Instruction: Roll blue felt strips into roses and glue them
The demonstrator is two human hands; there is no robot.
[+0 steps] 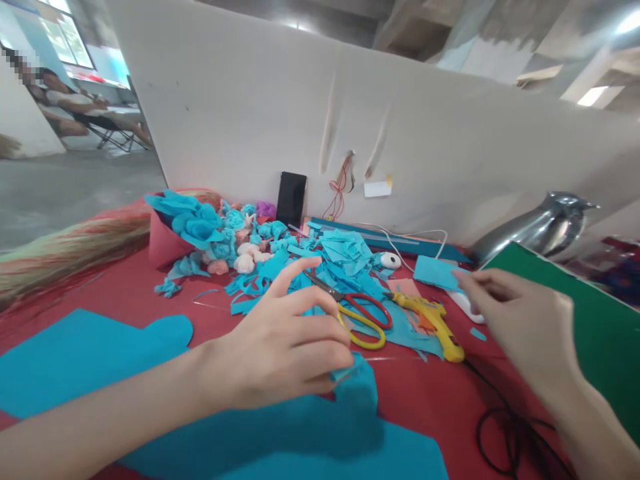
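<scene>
My left hand (295, 340) is in front of the scissors, with its little finger raised and the other fingers curled. Its thumb and index finger pinch a small blue paper piece (363, 380), partly hidden behind the fingers. To the right, my right hand (525, 320) pinches a blue paper rectangle (434, 271) by its right end, above the table. Between the hands lie scissors (367, 327) with one red and one yellow handle, and a yellow glue gun (433, 320) with a black cord. Large blue paper sheets (280, 440) lie beneath my left hand.
Blue paper scraps (345, 257) are heaped behind the scissors. Paper flowers (240, 233) and a pink cone with blue petals (167, 240) are at left. A phone (291, 199) leans on the white partition (250, 100). A metal jug (540, 223) and green board (595, 333) stand right.
</scene>
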